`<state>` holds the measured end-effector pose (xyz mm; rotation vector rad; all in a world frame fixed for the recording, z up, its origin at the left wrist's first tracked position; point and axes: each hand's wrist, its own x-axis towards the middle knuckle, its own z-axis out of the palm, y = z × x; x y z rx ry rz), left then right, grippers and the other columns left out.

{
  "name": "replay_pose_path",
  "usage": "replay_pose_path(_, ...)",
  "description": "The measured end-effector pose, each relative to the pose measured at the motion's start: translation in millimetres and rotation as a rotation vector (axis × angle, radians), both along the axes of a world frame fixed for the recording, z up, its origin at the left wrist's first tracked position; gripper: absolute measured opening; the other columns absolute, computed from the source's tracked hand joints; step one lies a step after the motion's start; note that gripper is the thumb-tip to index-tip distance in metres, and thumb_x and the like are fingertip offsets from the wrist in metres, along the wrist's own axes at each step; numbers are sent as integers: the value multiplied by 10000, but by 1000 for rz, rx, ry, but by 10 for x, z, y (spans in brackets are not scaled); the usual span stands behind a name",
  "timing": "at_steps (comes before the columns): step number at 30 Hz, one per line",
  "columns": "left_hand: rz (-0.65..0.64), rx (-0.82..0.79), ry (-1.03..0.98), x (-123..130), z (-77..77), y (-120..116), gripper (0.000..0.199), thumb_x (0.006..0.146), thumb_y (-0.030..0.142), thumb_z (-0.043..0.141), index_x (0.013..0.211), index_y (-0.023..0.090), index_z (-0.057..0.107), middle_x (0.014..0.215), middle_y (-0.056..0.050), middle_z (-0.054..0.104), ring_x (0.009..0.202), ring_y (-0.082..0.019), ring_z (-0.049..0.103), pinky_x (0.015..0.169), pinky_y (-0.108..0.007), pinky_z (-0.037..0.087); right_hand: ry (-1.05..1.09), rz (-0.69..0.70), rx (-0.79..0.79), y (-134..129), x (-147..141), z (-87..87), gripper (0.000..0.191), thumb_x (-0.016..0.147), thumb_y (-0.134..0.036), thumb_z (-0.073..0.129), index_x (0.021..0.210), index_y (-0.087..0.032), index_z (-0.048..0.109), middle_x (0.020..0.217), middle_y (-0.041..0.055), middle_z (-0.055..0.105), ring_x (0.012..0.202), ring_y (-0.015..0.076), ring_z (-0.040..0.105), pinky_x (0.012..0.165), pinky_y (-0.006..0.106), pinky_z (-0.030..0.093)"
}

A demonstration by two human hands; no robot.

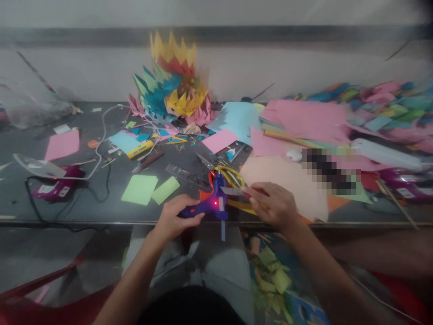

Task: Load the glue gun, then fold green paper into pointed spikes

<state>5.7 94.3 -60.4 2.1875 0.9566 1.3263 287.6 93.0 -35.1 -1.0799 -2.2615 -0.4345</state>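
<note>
Your left hand [179,214] is wrapped round the glue gun [216,196], whose body stretches from 12 to 6 at that hand's 3 o'clock, and your right hand [275,203] pinches a blade [232,191] pointing to 9 (touching the gun or not, I cannot tell).

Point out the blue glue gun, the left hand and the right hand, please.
Blue glue gun [212,205]: head view, middle of its body.
Left hand [174,212]: head view, back of the hand.
Right hand [278,205]: head view, back of the hand.
</note>
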Motion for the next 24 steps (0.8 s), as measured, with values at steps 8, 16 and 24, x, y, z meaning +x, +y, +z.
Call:
replay_pose_path(8,-22,23,5,-7,-9,7,164,731,233,682,854,149,613,715,-22,620,622,-101,557,576,-206,465,-129,23,14,79,35,163,242,778,-184,563,993,-211,670,866,46,647,745,157,585,658,275,442)
replay_pose_path(16,-34,29,11,-16,-34,12,188,721,232,694,870,147,617,735,-31,625,640,-106,566,590,-208,476,-180,11,48,86,95,215,188,777,-200,570,925,-217,684,842,34,647,706,142,568,627,262,409)
replay_pose_path(24,-49,25,31,-26,-47,14,184,723,227,692,870,147,614,732,-29,624,643,-106,565,594,-209,475,-205,8,60,103,84,237,191,774,-203,577,931,-220,685,842,30,652,705,141,566,622,261,397)
